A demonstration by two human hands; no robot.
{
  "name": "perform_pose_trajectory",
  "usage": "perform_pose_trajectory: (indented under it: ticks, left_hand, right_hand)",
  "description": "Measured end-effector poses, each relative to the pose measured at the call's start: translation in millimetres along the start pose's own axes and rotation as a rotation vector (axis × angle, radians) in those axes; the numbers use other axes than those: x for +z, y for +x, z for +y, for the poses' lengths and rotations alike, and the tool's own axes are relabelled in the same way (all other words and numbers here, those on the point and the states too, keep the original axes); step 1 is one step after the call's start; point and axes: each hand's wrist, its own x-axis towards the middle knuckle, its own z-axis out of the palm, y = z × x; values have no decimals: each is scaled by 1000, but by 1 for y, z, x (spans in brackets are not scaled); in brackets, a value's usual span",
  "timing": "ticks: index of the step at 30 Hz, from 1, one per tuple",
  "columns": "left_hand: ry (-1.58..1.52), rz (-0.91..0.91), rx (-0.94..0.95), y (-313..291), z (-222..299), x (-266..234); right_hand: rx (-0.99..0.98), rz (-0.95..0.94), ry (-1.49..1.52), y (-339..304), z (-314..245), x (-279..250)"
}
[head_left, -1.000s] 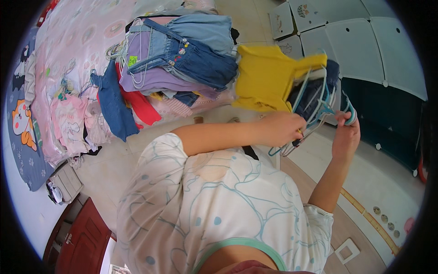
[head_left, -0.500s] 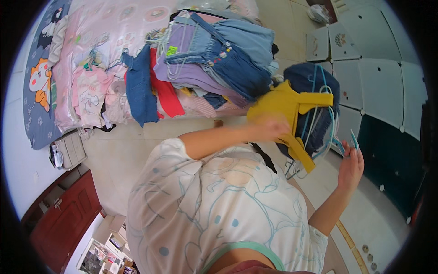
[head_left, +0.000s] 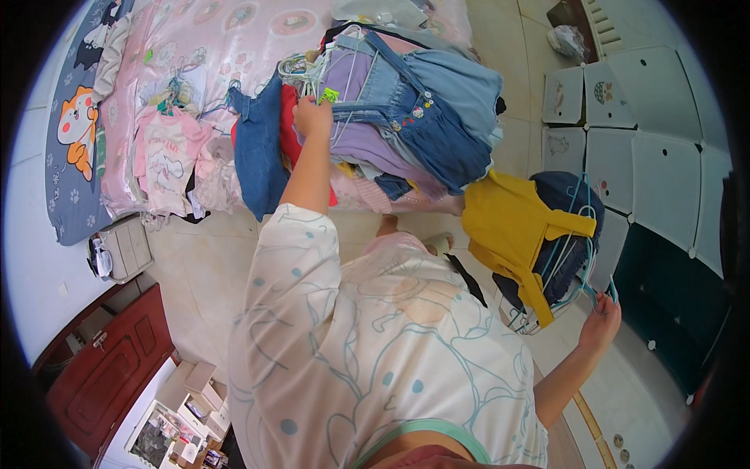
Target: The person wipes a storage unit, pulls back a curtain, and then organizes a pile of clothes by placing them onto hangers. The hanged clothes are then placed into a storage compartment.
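Note:
On the clothes pile, my left hand (head_left: pixel 313 117) reaches to the strap end of a denim pinafore dress (head_left: pixel 414 109). Its fingers are closed beside white clothes hangers (head_left: pixel 312 76), and what they grip is hidden. At the right, my right hand (head_left: pixel 601 322) is shut on several light-blue and white hangers (head_left: pixel 587 286) by their hooks. From these hangers hang a yellow strapped garment (head_left: pixel 504 215) and dark denim clothes (head_left: pixel 574 205). Left of the pile lies a blue denim piece (head_left: pixel 260 148), with a red garment (head_left: pixel 288 117) beside it.
The pile lies on a pink-covered bed (head_left: pixel 234 59). Pink children's clothes (head_left: pixel 168 152) with hangers lie further left. A white panelled cabinet (head_left: pixel 664 172) with a dark green section (head_left: pixel 664 293) stands at the right. A small drawer unit (head_left: pixel 129 250) is by the left wall.
My left hand has moved away from the yellow garment, leftward and up to the pile's hangers. My right hand keeps its hold on the hangers. The whole view has shifted somewhat.

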Motion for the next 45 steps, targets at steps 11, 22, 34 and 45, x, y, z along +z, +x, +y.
perform_pose_trajectory:
  ticks: [11, 22, 34, 45]
  left_hand:
    - [-1032, -714, 108, -20, 51, -49]
    - [-997, -1400, 763, -227, 188, -88]
    - [-857, -1773, 721, -328, 210, -95]
    - [-876, -1865, 707, -364, 198, -94]
  right_hand:
    - [-37, -48, 116, -11, -8, -2]
    - [-233, -247, 271, -9, -27, 45]
    - [-134, -76, 144, 1, -27, 122]
    - [-178, -187, 332, -20, -14, 78]
